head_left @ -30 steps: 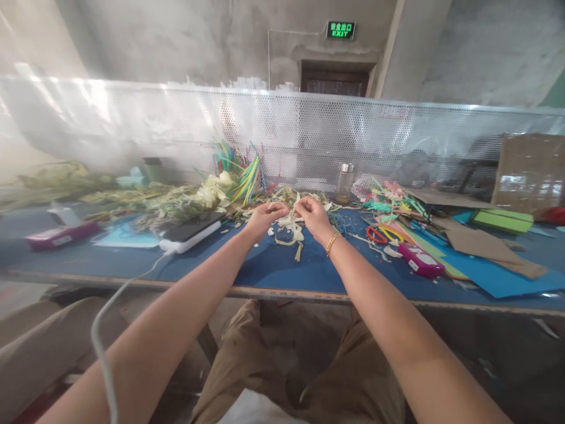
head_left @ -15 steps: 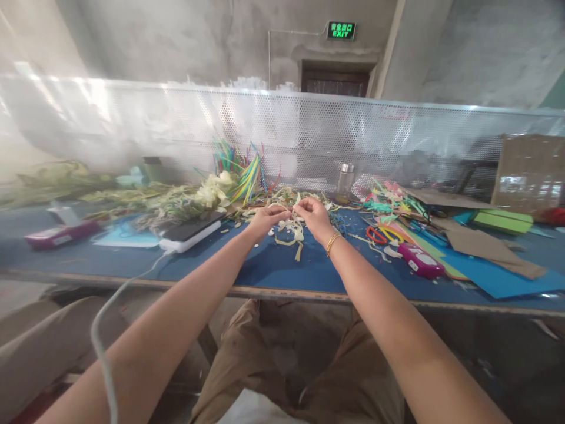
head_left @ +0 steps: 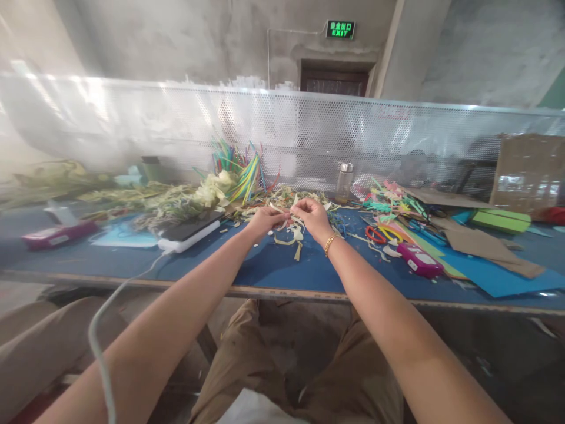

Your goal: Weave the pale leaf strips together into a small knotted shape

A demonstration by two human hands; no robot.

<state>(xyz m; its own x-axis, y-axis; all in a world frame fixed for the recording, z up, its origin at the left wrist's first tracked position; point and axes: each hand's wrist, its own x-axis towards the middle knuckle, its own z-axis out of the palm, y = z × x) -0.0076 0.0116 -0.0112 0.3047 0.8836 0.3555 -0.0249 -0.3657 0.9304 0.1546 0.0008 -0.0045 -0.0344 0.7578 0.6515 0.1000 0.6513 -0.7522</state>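
Observation:
Both arms reach out over a blue table (head_left: 282, 268). My left hand (head_left: 263, 219) and my right hand (head_left: 311, 215) meet over a small heap of pale paper strips (head_left: 291, 231) in the middle. Both hands have their fingers pinched together on a pale strip held between them. A gold bracelet (head_left: 331, 241) circles my right wrist. More pale scraps lie on the table just under and in front of the hands.
A white power bank (head_left: 189, 234) with a cable lies left of the hands. Behind it are green-white strips (head_left: 176, 200) and coloured strips (head_left: 241, 168). A glass jar (head_left: 345, 181), red scissors (head_left: 376, 234), a magenta box (head_left: 419, 260) and cardboard sheets (head_left: 485, 247) lie to the right. A perforated metal screen (head_left: 309, 135) closes the back.
The two hands have drawn closer together over the heap, fingertips now almost touching on the strip. Nothing else on the table has moved.

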